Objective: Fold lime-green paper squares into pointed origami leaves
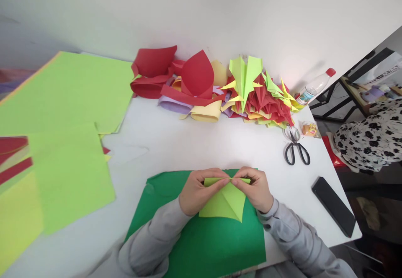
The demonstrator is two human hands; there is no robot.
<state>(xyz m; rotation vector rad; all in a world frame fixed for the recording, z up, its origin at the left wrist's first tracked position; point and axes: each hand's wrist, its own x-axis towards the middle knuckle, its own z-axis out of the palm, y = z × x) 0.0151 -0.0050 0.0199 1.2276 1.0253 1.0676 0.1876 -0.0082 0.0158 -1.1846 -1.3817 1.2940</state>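
Observation:
A lime-green sheet of paper [221, 204] with a diagonal crease is held up between my hands, above a dark green sheet [216, 248] on the table. My left hand [201, 190] pinches its top edge near the middle, thumb towards me. Close beside it, my right hand [256, 188] pinches the same edge, both thumbs almost meeting. The paper's lower part hangs free with one corner pointing down. The fingers behind the edge are partly hidden.
Large lime-green sheets [72, 173] cover the table's left side. Curled red paper [197, 75] and a pile of folded paper pieces [266, 102] lie along the wall. At right are scissors [295, 148], a black phone-like object [334, 207], a wrapped snack [310, 129] and a bottle [315, 86].

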